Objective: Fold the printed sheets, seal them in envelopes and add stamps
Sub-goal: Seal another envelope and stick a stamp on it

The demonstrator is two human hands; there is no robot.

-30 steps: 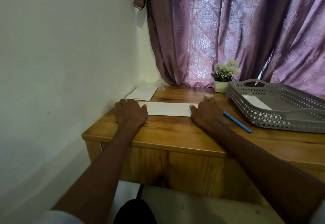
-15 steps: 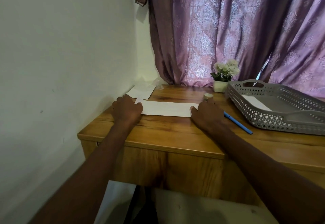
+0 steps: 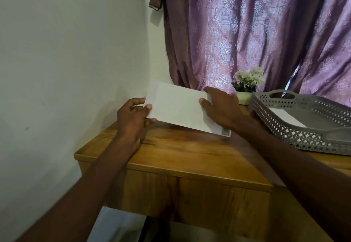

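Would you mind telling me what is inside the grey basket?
A white sheet lies flat on the grey basket floor; its near wall hides the rest of the sheet and floor.

A white envelope [image 3: 178, 106] is hanging tilted above the wooden desk [image 3: 190, 150] — its left end raised, its right end dipping toward the wood. A small stamp [image 3: 225, 132] is showing at its lower right corner. Both hands are pinching its short ends.
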